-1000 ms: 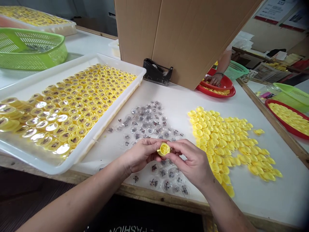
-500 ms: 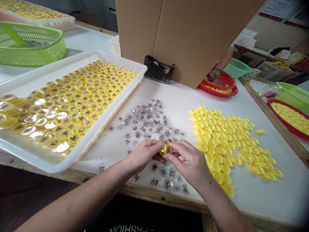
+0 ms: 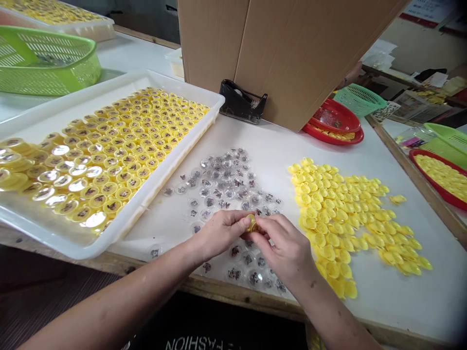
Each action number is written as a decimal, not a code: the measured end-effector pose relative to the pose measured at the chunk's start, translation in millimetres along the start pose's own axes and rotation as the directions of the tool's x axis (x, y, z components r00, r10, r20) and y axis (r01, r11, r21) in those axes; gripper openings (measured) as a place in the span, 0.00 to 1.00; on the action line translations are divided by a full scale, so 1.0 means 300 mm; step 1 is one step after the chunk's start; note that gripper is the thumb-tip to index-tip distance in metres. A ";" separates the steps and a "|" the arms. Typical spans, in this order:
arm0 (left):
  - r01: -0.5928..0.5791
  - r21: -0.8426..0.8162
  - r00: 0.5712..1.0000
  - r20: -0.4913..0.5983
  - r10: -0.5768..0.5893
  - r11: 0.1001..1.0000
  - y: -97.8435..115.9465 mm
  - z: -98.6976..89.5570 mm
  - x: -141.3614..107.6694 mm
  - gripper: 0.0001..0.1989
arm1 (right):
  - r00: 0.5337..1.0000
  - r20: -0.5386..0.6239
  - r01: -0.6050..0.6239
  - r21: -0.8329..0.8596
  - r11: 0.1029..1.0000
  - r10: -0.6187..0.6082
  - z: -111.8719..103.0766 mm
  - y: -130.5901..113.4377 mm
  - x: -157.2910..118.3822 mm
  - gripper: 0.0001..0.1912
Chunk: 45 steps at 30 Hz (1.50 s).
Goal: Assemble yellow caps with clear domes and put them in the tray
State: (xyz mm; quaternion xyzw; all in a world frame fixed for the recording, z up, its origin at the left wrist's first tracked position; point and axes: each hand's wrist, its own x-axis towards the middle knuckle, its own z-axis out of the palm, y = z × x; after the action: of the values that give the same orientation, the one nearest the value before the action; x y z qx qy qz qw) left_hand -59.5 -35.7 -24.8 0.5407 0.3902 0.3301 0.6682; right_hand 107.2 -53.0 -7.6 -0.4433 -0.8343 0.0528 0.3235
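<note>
Between the fingertips of my left hand (image 3: 222,235) and my right hand (image 3: 279,248) is a small yellow plastic cap (image 3: 251,223), mostly hidden by my fingers. Under and around my hands lie several clear plastic domes (image 3: 219,182) with dark printed figures inside. To the right spreads a loose layer of yellow caps (image 3: 339,218). On the left, a white plastic tray (image 3: 156,177) holds rows of yellow caps fitted with clear domes (image 3: 109,146).
A cardboard sheet (image 3: 277,48) stands upright behind the white table, with a black tape dispenser (image 3: 242,102) at its foot. Red plates (image 3: 335,119) and green baskets (image 3: 44,61) stand nearby. A co-worker's forearm (image 3: 350,75) shows past the cardboard. The table's near edge (image 3: 233,296) runs below my hands.
My hands have closed in around the yellow cap, which now shows much less. The co-worker's hand has left the red plates. The view has shifted slightly.
</note>
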 end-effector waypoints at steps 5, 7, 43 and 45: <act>-0.003 0.167 0.999 -0.039 0.009 0.986 -0.012 0.010 -0.002 0.14 | 0.996 -0.038 -0.078 0.060 0.995 0.080 0.020 -0.001 -0.029 0.10; 0.004 0.163 0.997 -0.079 0.009 0.987 -0.024 0.013 -0.002 0.14 | 0.978 0.038 -0.208 0.227 0.952 0.204 0.017 0.009 -0.036 0.12; 0.080 0.402 0.511 -0.803 0.308 0.912 0.304 -0.562 -0.435 0.17 | 0.898 0.351 0.244 0.106 0.964 -0.266 0.338 -0.166 0.321 0.07; 0.201 0.389 0.448 -0.853 0.269 0.899 0.307 -0.689 -0.524 0.19 | 0.882 0.356 0.305 0.066 0.950 -0.308 0.426 -0.208 0.355 0.08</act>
State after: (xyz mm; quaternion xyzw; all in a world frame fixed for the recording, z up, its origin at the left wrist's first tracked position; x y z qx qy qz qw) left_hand -317.8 -57.0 68.5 0.4279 0.7339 0.4813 0.2158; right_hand -54.2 17.3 -32.0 -0.2871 -0.9388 0.0852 0.1702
